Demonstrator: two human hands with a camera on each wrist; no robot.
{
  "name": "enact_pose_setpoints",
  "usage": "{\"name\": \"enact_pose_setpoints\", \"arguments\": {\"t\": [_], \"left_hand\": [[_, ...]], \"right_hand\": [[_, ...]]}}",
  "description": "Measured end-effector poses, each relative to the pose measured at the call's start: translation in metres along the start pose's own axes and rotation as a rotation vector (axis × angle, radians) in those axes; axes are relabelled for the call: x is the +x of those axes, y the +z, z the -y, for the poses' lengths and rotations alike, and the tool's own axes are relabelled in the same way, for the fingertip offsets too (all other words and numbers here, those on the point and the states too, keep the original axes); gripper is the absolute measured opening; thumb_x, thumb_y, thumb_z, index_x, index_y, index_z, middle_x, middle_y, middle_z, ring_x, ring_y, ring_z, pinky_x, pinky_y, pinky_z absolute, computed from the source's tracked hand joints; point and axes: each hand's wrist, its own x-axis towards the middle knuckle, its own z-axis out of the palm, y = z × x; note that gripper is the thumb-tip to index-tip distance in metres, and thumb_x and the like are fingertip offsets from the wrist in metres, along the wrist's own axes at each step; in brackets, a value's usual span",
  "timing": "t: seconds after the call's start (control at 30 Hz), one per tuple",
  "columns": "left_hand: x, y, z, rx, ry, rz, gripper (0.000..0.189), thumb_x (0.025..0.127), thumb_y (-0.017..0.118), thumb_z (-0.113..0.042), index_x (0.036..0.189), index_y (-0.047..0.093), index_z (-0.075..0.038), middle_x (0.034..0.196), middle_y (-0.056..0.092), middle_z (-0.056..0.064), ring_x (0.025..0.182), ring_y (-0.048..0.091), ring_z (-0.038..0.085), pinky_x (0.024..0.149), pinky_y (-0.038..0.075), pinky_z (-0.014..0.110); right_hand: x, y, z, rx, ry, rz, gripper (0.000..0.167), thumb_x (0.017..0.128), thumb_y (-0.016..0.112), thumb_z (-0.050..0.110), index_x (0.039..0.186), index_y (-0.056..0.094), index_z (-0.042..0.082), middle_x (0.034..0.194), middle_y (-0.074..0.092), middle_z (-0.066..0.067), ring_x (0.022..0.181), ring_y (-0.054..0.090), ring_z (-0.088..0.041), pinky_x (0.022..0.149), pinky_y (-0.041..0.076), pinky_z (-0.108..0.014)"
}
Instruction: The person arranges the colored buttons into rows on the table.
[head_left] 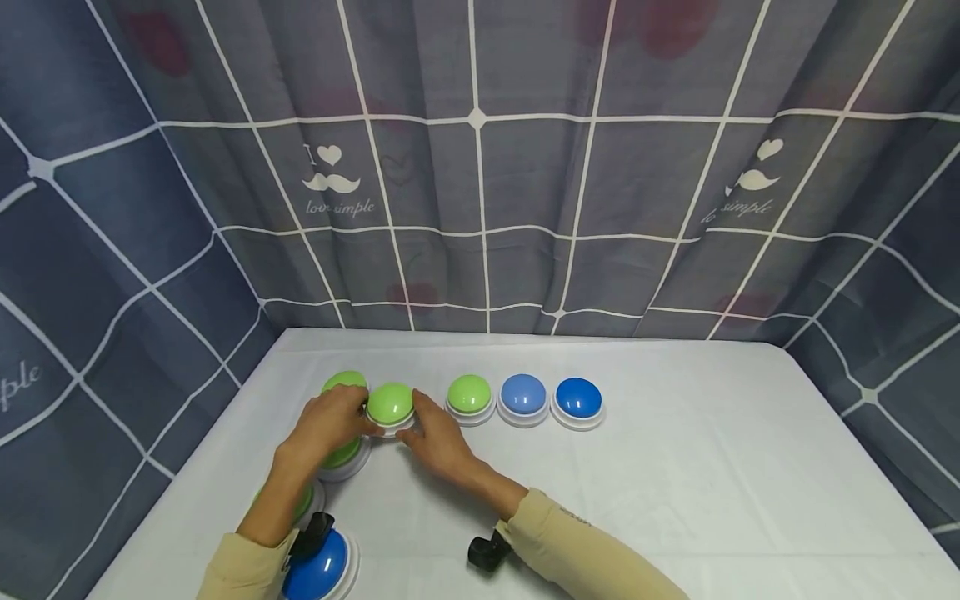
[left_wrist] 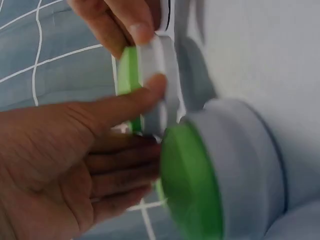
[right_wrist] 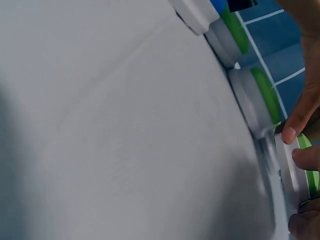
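Note:
A green dome push button (head_left: 391, 403) with a round white base is held between both hands at the left of the table. My left hand (head_left: 330, 423) grips its left side, thumb on the white base (left_wrist: 159, 107). From the other side my right hand (head_left: 441, 437) pinches the base, with its thumb (right_wrist: 306, 157) showing in the right wrist view. In the left wrist view a shadow lies on the cloth beside the base. Another green button (head_left: 346, 379) sits just behind the left hand, and a third (head_left: 343, 454) is partly hidden under it.
To the right stand a green button (head_left: 469, 393), a light blue one (head_left: 523, 393) and a darker blue one (head_left: 579, 397) in a row. A large blue button (head_left: 318, 567) and a mostly hidden green one (head_left: 305, 504) lie by the left forearm. Grey checked curtains (head_left: 525, 183) surround the white table (head_left: 675, 467).

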Motion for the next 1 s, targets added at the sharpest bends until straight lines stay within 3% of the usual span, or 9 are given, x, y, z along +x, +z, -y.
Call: {"name": "enact_pose_setpoints", "arguments": {"t": [0.2, 0.37, 0.63, 1.0], "left_hand": [[-0.003, -0.015, -0.006, -0.026, 0.082, -0.062, 0.036, 0.073, 0.089, -0.027, 0.097, 0.073, -0.006, 0.09, 0.07, 0.008, 0.087, 0.066, 0.027, 0.073, 0.052, 0.053], [-0.001, -0.019, -0.022, -0.063, 0.163, -0.15, 0.04, 0.075, 0.087, -0.033, 0.101, 0.074, -0.006, 0.092, 0.072, 0.008, 0.087, 0.067, 0.028, 0.071, 0.054, 0.048], [0.011, -0.008, -0.059, -0.09, 0.229, -0.249, 0.04, 0.073, 0.088, -0.038, 0.096, 0.074, -0.008, 0.091, 0.072, 0.006, 0.085, 0.068, 0.025, 0.068, 0.055, 0.044], [0.043, 0.013, -0.115, -0.09, 0.315, -0.257, 0.039, 0.074, 0.087, -0.041, 0.093, 0.073, -0.009, 0.09, 0.072, 0.006, 0.082, 0.067, 0.023, 0.067, 0.054, 0.043]], "right_hand": [[-0.004, -0.024, 0.011, 0.02, -0.045, -0.073, 0.067, 0.092, 0.072, 0.02, 0.145, 0.041, -0.009, 0.147, 0.045, -0.021, 0.137, 0.043, -0.032, 0.111, 0.034, -0.04], [-0.009, -0.048, 0.007, 0.086, -0.047, -0.156, 0.066, 0.092, 0.073, 0.022, 0.145, 0.044, -0.003, 0.146, 0.048, -0.017, 0.135, 0.044, -0.029, 0.11, 0.036, -0.042], [-0.02, -0.081, -0.014, 0.079, -0.029, -0.242, 0.064, 0.089, 0.076, 0.022, 0.145, 0.049, 0.005, 0.145, 0.051, -0.012, 0.133, 0.047, -0.028, 0.107, 0.039, -0.047], [-0.05, -0.129, -0.044, 0.062, -0.007, -0.344, 0.064, 0.089, 0.075, 0.019, 0.145, 0.048, 0.002, 0.144, 0.051, -0.015, 0.133, 0.047, -0.031, 0.107, 0.039, -0.049]]}}
